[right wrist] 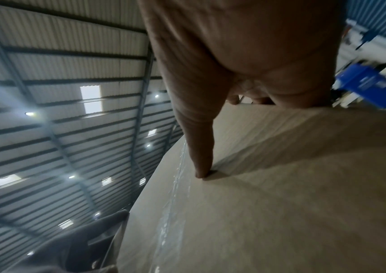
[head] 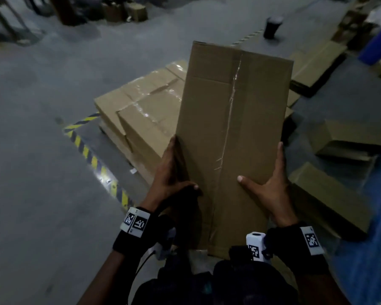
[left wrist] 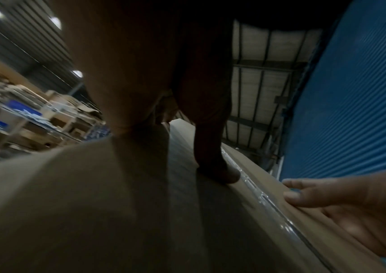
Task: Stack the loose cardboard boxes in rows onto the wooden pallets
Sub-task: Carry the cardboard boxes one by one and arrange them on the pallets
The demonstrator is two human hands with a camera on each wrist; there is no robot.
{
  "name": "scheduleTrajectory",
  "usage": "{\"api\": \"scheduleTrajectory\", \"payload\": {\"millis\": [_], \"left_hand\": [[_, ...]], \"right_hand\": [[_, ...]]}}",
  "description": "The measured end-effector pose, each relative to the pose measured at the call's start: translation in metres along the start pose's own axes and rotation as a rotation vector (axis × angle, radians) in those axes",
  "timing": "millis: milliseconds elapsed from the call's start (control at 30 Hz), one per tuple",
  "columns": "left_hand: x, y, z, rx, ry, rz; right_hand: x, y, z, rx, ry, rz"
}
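I hold a long brown cardboard box (head: 233,133), taped down the middle, out in front of me at chest height. My left hand (head: 174,172) grips its left edge, thumb on the top face and fingers down the side. On the right edge my right hand (head: 271,186) grips it, thumb spread across the top. The left wrist view shows the box (left wrist: 94,212) with my right hand (left wrist: 351,208) on its far edge. The right wrist view shows the box (right wrist: 281,203) under my thumb. Below and ahead lie stacked boxes (head: 145,111) in a low layer; the pallet under them is hidden.
Loose boxes (head: 330,199) and an open box (head: 348,139) lie on the floor to the right, with flattened cardboard (head: 317,62) further back. Yellow-black hazard tape (head: 92,159) marks the floor left of the stack. A black cylinder (head: 272,27) stands far ahead. A blue shutter wall (left wrist: 351,92) is on the right.
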State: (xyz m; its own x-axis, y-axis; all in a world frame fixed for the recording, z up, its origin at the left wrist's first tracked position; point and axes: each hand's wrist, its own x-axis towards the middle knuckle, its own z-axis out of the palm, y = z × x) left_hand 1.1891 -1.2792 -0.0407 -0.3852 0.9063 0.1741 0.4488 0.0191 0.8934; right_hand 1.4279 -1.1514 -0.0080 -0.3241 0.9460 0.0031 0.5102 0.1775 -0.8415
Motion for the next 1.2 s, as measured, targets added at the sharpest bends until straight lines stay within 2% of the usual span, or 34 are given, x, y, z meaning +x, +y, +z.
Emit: {"api": "scheduleTrajectory", "payload": {"millis": [367,533,633,800,1033,1200], "left_hand": [[0.234,-0.018,0.07,-0.152,-0.351,0.089],[0.326,-0.023,0.109,-0.172,-0.472,0.112],[0.371,-0.028,0.139,-0.148,-0.525,0.09],[0.432,-0.035,0.19,-0.141,-0.499,-0.004],[0.512,-0.031,0.237,-0.057,-0.332,-0.162],[0.553,-0.039,0.257,-0.053,-0.178,-0.283]], "right_hand": [[0.15,0.024,-0.027,0.006,0.337,0.201],[0.21,0.044,-0.039,0.038,0.46,0.264],[0.248,0.059,-0.052,0.047,0.474,0.283],[0.331,0.09,-0.082,0.008,0.411,0.359],[0.48,0.124,-0.122,0.018,0.163,0.259],[0.573,0.134,-0.124,0.072,-0.037,0.175]]}}
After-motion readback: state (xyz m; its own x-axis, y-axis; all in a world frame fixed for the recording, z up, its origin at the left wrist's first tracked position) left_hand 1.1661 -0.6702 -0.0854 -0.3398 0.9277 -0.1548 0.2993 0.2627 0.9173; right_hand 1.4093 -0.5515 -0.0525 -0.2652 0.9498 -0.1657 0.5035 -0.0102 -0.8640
